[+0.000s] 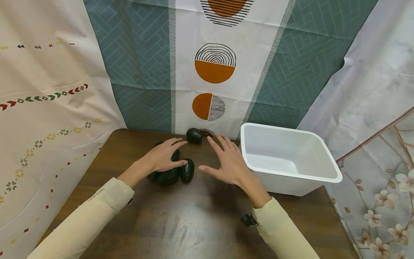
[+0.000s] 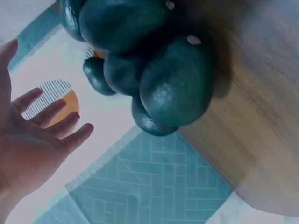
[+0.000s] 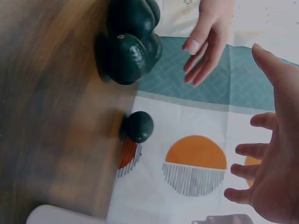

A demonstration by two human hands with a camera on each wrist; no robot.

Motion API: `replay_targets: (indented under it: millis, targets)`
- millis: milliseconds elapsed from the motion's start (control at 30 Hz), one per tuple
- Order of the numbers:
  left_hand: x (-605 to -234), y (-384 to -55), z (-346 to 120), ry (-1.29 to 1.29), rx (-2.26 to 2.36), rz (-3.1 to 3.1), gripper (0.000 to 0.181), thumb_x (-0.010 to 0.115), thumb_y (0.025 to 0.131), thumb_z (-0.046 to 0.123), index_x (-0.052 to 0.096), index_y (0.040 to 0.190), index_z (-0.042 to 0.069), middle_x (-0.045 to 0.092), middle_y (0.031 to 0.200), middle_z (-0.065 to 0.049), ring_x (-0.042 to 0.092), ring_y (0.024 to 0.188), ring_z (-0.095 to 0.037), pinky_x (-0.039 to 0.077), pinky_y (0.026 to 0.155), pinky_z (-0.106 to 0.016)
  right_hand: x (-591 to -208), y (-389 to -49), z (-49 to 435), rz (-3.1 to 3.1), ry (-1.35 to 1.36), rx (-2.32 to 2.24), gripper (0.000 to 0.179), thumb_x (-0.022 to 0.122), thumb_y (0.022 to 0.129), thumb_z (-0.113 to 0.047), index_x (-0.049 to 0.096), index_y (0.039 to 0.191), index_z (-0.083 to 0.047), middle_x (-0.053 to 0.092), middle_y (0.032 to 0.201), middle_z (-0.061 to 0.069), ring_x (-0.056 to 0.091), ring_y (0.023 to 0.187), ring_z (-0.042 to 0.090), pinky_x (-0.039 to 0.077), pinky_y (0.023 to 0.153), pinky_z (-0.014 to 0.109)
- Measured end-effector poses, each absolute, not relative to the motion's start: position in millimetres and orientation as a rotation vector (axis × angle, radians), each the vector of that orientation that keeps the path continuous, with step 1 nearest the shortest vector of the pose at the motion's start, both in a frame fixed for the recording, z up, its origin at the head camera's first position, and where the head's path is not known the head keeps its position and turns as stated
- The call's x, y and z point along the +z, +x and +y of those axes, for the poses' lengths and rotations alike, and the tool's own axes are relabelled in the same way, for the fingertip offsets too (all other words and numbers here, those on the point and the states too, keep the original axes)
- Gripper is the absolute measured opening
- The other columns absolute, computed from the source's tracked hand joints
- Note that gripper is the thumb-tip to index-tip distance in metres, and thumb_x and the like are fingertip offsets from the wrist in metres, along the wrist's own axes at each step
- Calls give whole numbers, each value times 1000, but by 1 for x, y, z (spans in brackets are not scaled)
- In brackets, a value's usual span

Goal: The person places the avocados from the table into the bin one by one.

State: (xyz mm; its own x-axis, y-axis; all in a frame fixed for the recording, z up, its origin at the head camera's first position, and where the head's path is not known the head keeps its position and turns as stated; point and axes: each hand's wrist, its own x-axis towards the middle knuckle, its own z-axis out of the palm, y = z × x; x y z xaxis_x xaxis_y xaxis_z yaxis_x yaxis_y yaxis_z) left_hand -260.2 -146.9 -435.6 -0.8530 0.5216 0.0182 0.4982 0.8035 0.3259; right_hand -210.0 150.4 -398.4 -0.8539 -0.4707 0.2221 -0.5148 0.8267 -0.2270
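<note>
Several dark green avocados (image 1: 168, 177) lie in a cluster on the left half of the brown table. My left hand (image 1: 161, 157) is above this cluster with its fingers spread, partly covering it in the head view. In the left wrist view that hand (image 2: 35, 140) shows apart from the large avocado (image 2: 177, 81), with nothing in its grasp. One avocado (image 1: 187, 170) sits at the cluster's right side, and a lone avocado (image 1: 194, 136) lies near the back edge. My right hand (image 1: 228, 162) hovers left of the white tub (image 1: 291, 176), fingers spread and holding nothing.
The deep tub stands on the right side of the wooden table (image 1: 181, 223), and its visible inside is bare. Patterned cloth (image 1: 139, 104) hangs along the back edge. More cloth with printed flowers (image 1: 385, 199) borders the right side, and embroidered cream cloth (image 1: 48, 118) the left.
</note>
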Motion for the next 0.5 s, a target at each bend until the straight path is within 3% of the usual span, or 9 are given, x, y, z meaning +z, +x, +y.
replay_targets:
  millis: [267, 500]
  targets:
    - [-439, -250, -132, 825, 404, 2916, 82, 71, 98, 57, 45, 161, 11, 49, 157, -18, 54, 138, -38, 48, 109, -58, -389, -203, 167, -2781, 787, 455, 101, 62, 92, -77, 25, 171, -27, 25, 174, 10, 17, 162, 34, 19, 126, 62]
    - [-444, -243, -126, 779, 384, 2936, 81, 72, 100, 50, 45, 159, 3, 51, 153, -20, 52, 138, -40, 50, 108, -56, -383, -201, 192, -2761, 738, 490, 98, 66, 92, -71, 29, 169, -24, 26, 173, 11, 19, 160, 36, 22, 125, 62]
